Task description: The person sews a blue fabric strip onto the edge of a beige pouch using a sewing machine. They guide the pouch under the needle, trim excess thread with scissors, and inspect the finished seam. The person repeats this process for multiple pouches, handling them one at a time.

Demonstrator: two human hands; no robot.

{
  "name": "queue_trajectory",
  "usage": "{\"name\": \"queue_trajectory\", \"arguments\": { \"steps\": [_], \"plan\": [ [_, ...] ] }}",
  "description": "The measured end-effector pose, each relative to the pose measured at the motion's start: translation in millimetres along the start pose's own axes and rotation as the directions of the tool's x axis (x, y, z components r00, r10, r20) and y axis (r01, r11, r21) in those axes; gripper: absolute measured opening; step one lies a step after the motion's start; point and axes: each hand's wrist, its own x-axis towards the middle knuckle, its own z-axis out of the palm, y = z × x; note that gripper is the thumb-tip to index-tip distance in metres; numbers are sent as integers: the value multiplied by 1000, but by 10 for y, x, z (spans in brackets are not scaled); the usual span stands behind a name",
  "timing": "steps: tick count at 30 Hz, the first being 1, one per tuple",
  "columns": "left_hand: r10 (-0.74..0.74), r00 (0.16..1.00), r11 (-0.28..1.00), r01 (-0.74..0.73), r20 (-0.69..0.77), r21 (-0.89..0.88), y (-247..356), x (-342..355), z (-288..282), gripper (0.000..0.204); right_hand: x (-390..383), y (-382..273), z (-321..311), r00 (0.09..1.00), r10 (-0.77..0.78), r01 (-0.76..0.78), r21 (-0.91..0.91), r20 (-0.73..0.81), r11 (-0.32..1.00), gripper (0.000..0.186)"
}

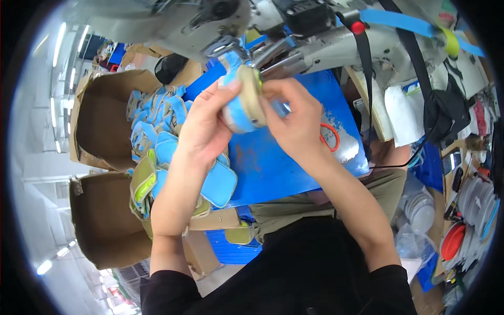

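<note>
1. A small blue and tan piece (pixel 245 102) is held up at the far middle of the scene, right under the sewing machine (pixel 220 23).
2. The piece is gripped from the left by the left hand (pixel 202 126). Its thumb and fingers are closed around the blue side.
3. The piece is pinched from the right by the right hand (pixel 296 118). Both hands are close together, with only the piece between them.
4. The tan edge with a bit of yellow-green is turned toward the machine. The needle cannot be seen clearly.
5. The step in hand looks like stitching or lining up: the piece seems to be fed or turned at the machine's foot.
6. For the next move, a slow turn of the piece by both hands would be called for, so the edge stays under the foot. Fingers would need to be kept away from the needle.
7. A blue board (pixel 294 157) lies under the hands.
8. A pile of blue pads (pixel 168 142) lies to the left, with some more near the left arm.
9. Two brown boxes (pixel 102 121) stand open on the far left side.
10. An orange ring (pixel 331 137), maybe scissors, is seen just right of the right hand.
</note>
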Motion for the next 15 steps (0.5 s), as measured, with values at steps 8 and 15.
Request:
{"name": "queue_trajectory", "arguments": {
  "steps": [8,15],
  "plan": [
    [6,998,1000,-6,-54,5,-111,49,0,28,-24,47,41,1000,15,-15,23,-15,1000,22],
    [302,947,938,-273,-114,214,-246,135,60,30,-1,103,15,999,45,-47,79,30,996,24]
  ]
}}
